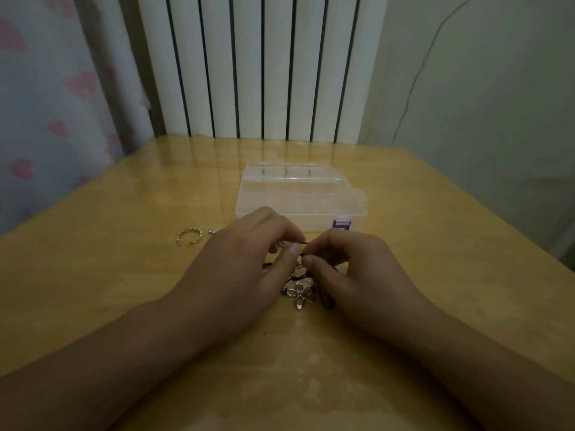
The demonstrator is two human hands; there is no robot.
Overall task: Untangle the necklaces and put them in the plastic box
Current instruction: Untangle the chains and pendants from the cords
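A tangle of necklaces on dark cords lies on the wooden table between my hands, with a silver flower pendant (300, 295) showing below my fingers. My left hand (249, 259) pinches a dark cord near its fingertips. My right hand (351, 265) pinches the same cord just to the right, thumb and forefinger together. My fingers hide most of the knot. The clear plastic box (298, 197) with a purple latch (341, 224) sits just beyond my hands, and its lid looks closed.
A silver chain piece (189, 236) lies on the table left of my hands, and a small metal bit (212, 231) lies beside it. White panels with dark stripes stand behind the table. A heart-patterned curtain hangs on the left.
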